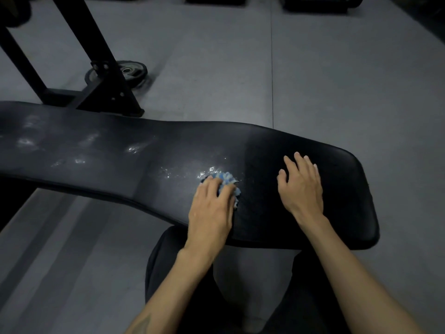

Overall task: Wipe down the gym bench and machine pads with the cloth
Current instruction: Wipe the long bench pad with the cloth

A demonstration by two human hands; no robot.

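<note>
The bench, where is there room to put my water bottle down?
The bench is bare to the left of the left hand with the cloth, though spotted white. The wide end is crowded: the right hand rests there.

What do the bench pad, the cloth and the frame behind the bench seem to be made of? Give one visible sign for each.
Bench pad: probably vinyl or faux leather, smooth black with a dull sheen and wet patches.
Cloth: soft fabric, perhaps microfibre, blue, bunched and fuzzy under the left hand.
Frame: likely painted steel, matt black square tubing with bolts.
</note>
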